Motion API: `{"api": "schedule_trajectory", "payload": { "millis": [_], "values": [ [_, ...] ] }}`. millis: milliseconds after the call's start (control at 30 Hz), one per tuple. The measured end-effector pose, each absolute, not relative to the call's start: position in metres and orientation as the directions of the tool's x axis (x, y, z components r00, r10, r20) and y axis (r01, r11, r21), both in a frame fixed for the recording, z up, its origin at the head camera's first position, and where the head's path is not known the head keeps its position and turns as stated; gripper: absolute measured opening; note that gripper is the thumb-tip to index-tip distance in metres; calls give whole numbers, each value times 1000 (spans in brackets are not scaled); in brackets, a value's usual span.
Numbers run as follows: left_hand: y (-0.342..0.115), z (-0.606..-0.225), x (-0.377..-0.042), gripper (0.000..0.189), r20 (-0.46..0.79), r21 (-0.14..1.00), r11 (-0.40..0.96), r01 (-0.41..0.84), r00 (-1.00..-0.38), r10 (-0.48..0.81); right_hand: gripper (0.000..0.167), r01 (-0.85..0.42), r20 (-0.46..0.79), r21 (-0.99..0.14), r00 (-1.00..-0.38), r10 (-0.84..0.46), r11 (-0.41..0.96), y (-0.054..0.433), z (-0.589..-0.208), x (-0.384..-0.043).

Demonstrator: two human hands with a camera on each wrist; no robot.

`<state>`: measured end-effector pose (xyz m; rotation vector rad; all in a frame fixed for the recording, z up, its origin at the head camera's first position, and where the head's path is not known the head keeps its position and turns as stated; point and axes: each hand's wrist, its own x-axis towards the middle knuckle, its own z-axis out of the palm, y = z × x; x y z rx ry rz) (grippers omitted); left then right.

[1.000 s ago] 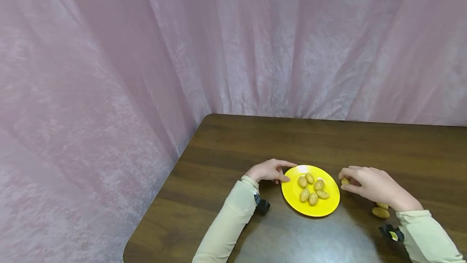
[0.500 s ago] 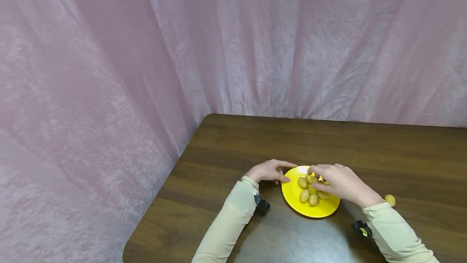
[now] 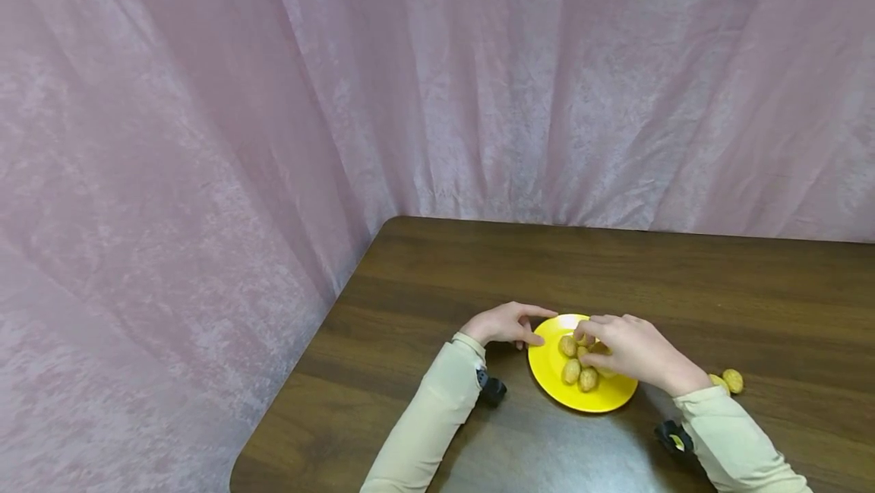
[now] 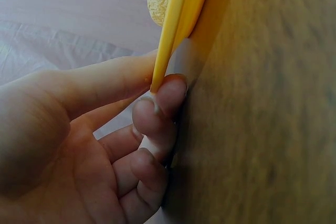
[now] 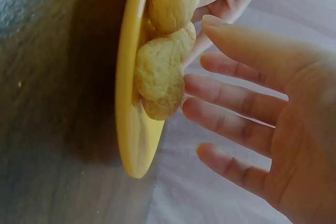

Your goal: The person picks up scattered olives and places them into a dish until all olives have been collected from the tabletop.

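Observation:
A yellow plate (image 3: 552, 383) lies on the table with several tan, wrinkled walnuts (image 3: 570, 371) on it. My left hand (image 3: 506, 323) pinches the plate's left rim; in the left wrist view the thumb lies over the rim and fingertips (image 4: 152, 116) are beneath it. Over the right part of the plate is my right hand (image 3: 636, 347), hiding some walnuts in the head view. In the right wrist view its fingers are extended and spread, holding nothing, with two fingertips very close to a walnut (image 5: 160, 72); whether they touch it I cannot tell.
Two more walnuts (image 3: 733, 380) lie on the brown wooden table (image 3: 478, 265), just beyond the right wrist. Pink curtains (image 3: 478, 83) hang behind the table and along its left side. Each sleeve carries a small black wrist camera (image 3: 491, 388).
My right hand has carried a walnut from the table to the plate and let it go there. The left hand has kept its hold on the rim.

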<state>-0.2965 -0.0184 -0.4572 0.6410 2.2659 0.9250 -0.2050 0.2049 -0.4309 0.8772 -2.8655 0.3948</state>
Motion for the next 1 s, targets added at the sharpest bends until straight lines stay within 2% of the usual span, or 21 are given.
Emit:
{"api": "schedule_trajectory", "payload": {
  "millis": [533,733,1000],
  "values": [
    [-21,-460,-298,53,-349,738,646,194,-710,611,15,-520,118,-280,-853,-509,807,218,-423,-205],
    [-21,-460,-298,53,-342,739,644,201,-711,614,19,-541,159,-249,-841,-518,803,224,-422,-204],
    [-22,-461,-298,53,-348,739,646,193,-711,611,20,-490,118,-247,-871,-476,836,244,-423,-203]
  ]
}}
